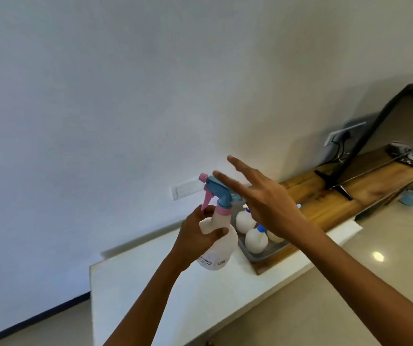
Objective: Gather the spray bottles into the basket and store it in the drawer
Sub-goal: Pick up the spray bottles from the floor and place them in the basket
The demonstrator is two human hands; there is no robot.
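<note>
White bottles [256, 239] already stand in the basket [263, 257] at the bench [165, 290] right end, one more bottle [216, 242] is clasped in left-hand fingers [221, 231], right hand [263, 193] spread empty; basket still to be stored

The white countertop [165, 303] lies bare toward seven o'clock of the grey plastic basket [263, 255], open for a hand to pass. Inside the basket, white round bottles [256, 239] crowd the near end. A white spray bottle with blue-and-pink trigger head [216, 236], held at the basket's nine o'clock, blocks that side. At two o'clock, the black screen stand [335, 182] occupies the wooden shelf [330, 208].
</note>
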